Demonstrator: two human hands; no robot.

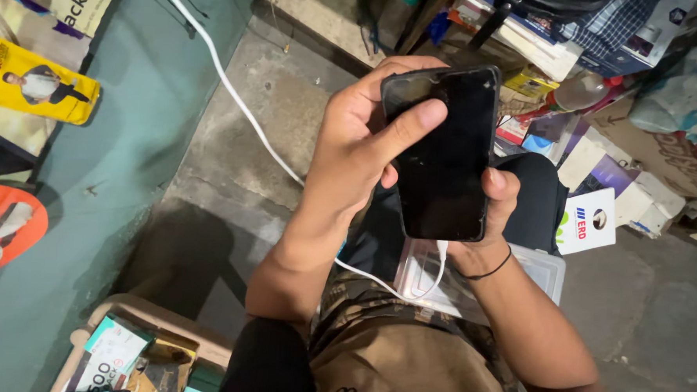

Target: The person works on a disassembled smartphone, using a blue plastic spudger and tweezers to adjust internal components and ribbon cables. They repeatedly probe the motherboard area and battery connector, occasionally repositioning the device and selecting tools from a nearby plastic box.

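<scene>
Black phone (444, 153) at center frame, long axis near vertical, tilted. Gripped by left hand (358, 153) from left, thumb on screen; right hand (492, 218) cupping lower edge. White cable (235, 97) plugged at bottom.

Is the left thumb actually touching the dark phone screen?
Touching. The head view shows the left hand wrapped around the phone, its thumb lying flat across the upper screen with no gap visible. The right hand supports the lower edge.
</scene>
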